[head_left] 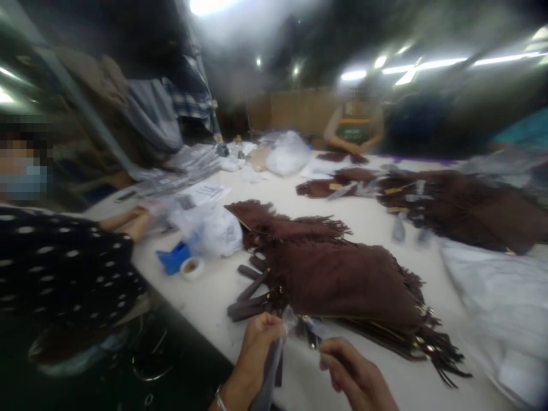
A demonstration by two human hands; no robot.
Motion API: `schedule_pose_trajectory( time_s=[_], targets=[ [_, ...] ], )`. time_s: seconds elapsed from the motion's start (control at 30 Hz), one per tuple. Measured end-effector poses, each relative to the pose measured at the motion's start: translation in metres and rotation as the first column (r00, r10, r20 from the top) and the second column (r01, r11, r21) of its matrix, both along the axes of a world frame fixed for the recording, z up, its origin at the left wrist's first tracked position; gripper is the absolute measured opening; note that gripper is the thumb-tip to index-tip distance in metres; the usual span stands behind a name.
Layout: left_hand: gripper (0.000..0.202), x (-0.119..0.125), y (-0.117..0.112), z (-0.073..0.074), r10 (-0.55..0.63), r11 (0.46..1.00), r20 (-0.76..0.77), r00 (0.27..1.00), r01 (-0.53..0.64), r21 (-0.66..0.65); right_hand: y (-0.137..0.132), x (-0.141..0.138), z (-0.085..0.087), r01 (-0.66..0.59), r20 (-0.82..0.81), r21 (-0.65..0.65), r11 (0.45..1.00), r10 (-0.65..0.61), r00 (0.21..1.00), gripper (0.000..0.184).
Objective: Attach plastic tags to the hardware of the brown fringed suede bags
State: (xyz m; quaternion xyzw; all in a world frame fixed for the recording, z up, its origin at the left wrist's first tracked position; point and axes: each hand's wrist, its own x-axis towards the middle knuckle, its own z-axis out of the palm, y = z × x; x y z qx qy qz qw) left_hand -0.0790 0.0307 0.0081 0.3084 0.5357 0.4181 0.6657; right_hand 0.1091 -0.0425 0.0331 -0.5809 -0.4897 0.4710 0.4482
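Observation:
At the near edge of the table, my left hand (256, 351) is closed in a pinch on a dark strap (270, 374), with a piece of clear plastic (289, 319) at its upper end. My right hand (353, 371) is just to the right, its fingers curled in. What those fingertips hold, if anything, is too blurred to make out. Beyond both hands lies a stack of brown fringed bags (342, 279) with gold-coloured metal fittings. Several wrist straps (250, 299) stick out from the stack's left side.
On the left are a blue tape dispenser (174, 257), a tape roll (191, 267), white plastic bags (220, 231) and a co-worker in a dotted top (55, 262). More brown bags (466, 200) and white plastic sheeting (505, 302) lie right. Another person (355, 128) sits across the table.

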Motion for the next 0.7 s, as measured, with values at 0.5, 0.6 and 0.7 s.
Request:
schedule_pose_trajectory(
  time_s=[0.5, 0.6, 0.7],
  targets=[
    [0.009, -0.014, 0.013, 0.016, -0.151, 0.988, 0.083, 0.985, 0.148, 0.042, 0.05, -0.058, 0.0, -0.196, 0.371, 0.055, 0.979, 0.162, 0.914, 0.02],
    [0.007, -0.016, 0.014, 0.019, -0.176, 0.983, 0.085, 0.981, 0.171, 0.065, 0.05, -0.058, 0.0, -0.197, 0.396, 0.045, 0.979, 0.164, 0.904, 0.02],
    [0.007, -0.018, 0.016, 0.017, -0.193, 0.98, 0.082, 0.978, 0.188, 0.066, 0.049, -0.059, 0.001, -0.193, 0.426, 0.042, 0.98, 0.157, 0.891, 0.02]
  ],
)
